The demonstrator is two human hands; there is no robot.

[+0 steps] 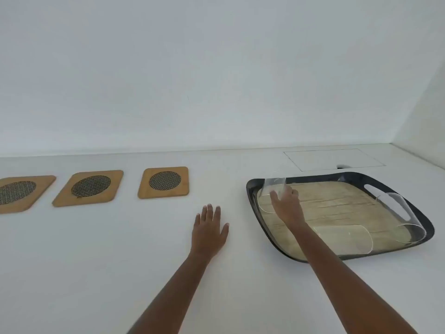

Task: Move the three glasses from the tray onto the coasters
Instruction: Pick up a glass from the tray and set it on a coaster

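Clear glass [274, 189] at the tray's [342, 175] far-left corner, my right hand's [286, 206] fingers wrapped around it; left hand [208, 231] flat on the desk [120, 249], fingers apart.

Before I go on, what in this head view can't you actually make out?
- Right hand and the glass at the tray's left end: the hand covers the contact, so a closed grip is unconfirmed.
- Leftmost coaster: cut off by the left frame edge.
- The other two glasses: clear glass, so whether they hold liquid is unreadable.
- Dark notch behind the tray: too small to identify.
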